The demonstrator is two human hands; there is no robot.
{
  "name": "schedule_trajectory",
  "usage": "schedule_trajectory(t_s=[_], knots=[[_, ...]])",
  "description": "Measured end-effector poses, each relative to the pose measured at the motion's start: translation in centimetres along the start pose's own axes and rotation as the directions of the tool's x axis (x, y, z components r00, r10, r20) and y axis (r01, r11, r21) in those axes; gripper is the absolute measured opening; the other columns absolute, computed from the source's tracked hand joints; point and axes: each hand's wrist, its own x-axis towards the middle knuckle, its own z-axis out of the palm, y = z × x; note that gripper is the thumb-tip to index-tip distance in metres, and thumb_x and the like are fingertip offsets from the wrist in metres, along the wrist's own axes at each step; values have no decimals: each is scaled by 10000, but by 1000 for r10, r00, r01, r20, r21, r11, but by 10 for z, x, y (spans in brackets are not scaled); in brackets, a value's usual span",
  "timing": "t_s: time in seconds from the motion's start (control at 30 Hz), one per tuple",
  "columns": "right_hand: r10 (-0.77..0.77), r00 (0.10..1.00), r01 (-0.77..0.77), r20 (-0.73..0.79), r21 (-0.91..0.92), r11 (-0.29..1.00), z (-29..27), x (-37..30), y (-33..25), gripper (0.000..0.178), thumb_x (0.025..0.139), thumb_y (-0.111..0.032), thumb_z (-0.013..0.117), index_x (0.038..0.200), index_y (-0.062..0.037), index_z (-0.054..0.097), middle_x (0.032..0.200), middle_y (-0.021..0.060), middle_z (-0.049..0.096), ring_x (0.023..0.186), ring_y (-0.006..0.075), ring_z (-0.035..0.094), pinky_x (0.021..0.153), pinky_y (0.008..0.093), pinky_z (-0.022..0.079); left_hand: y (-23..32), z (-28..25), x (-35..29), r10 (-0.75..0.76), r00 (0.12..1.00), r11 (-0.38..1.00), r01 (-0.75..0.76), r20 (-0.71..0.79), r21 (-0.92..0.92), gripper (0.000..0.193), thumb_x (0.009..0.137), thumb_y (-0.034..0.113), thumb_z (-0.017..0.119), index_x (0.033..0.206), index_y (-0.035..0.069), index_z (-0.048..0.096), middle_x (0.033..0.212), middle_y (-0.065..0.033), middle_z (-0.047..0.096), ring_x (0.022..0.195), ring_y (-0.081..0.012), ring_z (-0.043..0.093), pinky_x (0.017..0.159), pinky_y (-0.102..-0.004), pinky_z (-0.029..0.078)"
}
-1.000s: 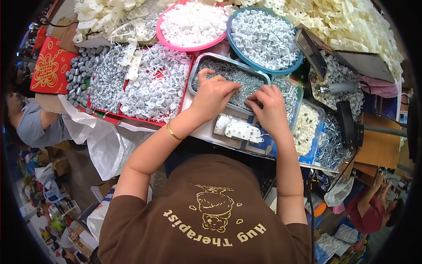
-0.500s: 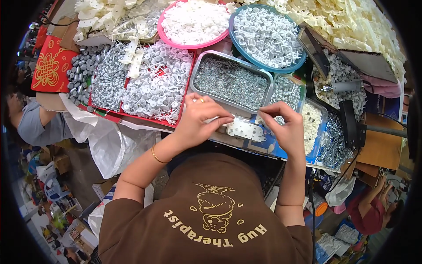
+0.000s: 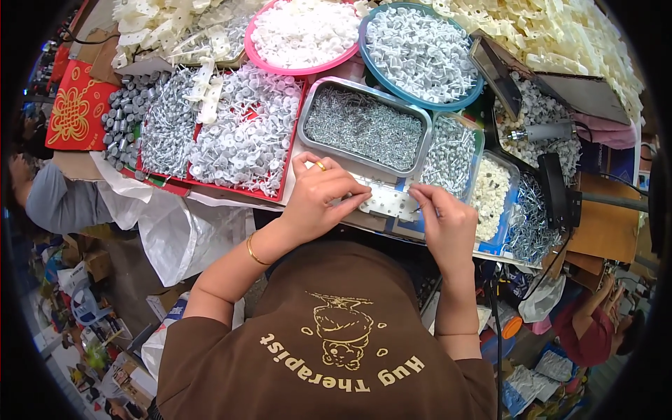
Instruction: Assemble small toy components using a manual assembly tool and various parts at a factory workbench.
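Note:
A flat white plate with small holes (image 3: 388, 202) lies at the table's front edge, between my hands. My left hand (image 3: 325, 192) is closed in a pinch, its fingertips at the plate's left end; what they hold is too small to tell. At the plate's right end my right hand (image 3: 448, 217) is also pinched closed, with a thin dark bit showing below the fingertips. Just beyond the plate stands a metal tray of small screws (image 3: 306, 133). A clear tub of larger screws (image 3: 451, 150) sits beyond my right hand.
On the left is a red box (image 3: 288, 178) of white-capped pins. A pink basin (image 3: 250, 50) and a teal basin (image 3: 362, 49) hold white parts at the back. A tub of cream pieces (image 3: 491, 192), loose screws (image 3: 532, 227) and a black stand (image 3: 554, 192) are at right.
My right hand has come down and slightly left, its fingertips now closer to the plate's right end. My left hand stays almost in place. The whole view has shifted slightly.

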Motion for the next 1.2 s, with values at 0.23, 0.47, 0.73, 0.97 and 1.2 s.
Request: schedule_trajectory(t_s=[0.23, 0.47, 0.73, 0.97, 1.2], knots=[[21, 1000, -21, 4, -76, 997, 10, -14, 2, 80, 909, -68, 711, 935, 4, 736, 868, 151, 745, 749, 294, 728, 667, 342, 552, -7, -11, -7, -56, 996, 996, 51, -65, -76, 75, 808, 166, 819, 872, 180, 783, 823, 62, 735, 820, -116, 629, 960, -388, 286], [-47, 997, 50, -61, 43, 998, 12, 40, 31, 95, 885, -94, 734, 922, -7, 745, 844, 129, 707, 772, 283, 687, 702, 357, 537, 3, -9, -7, -2, 997, 998, -4, -82, -67, 60, 791, 206, 823, 824, 186, 778, 775, 81, 709, 789, -109, 587, 955, -378, 251], [-315, 946, 322, 73, -125, 938, 44, 72, 49, 114, 775, -101, 793, 863, -55, 737, 800, 84, 601, 827, 292, 552, 757, 403, 457, 10, 8, -16, 34, 993, 998, -28, -113, 52, 114, 782, 252, 820, 886, 214, 791, 812, 107, 663, 853, -133, 571, 917, -415, 247], [-189, 982, 189, 2, -13, 982, 38, 68, 48, 79, 835, -108, 759, 883, -47, 749, 835, 75, 656, 832, 273, 570, 736, 377, 469, 4, -6, -8, 55, 998, 996, -54, -15, 65, 150, 776, 263, 822, 920, 224, 801, 845, 93, 668, 877, -142, 561, 914, -408, 254], [-32, 999, 37, -32, 158, 987, 30, 72, 38, 93, 867, -82, 749, 939, -24, 750, 861, 68, 730, 764, 169, 653, 707, 293, 511, -27, 24, 68, 246, 969, 900, -219, -25, 377, 78, 760, 260, 786, 743, 197, 743, 810, 65, 621, 904, -165, 572, 939, -445, 276]])
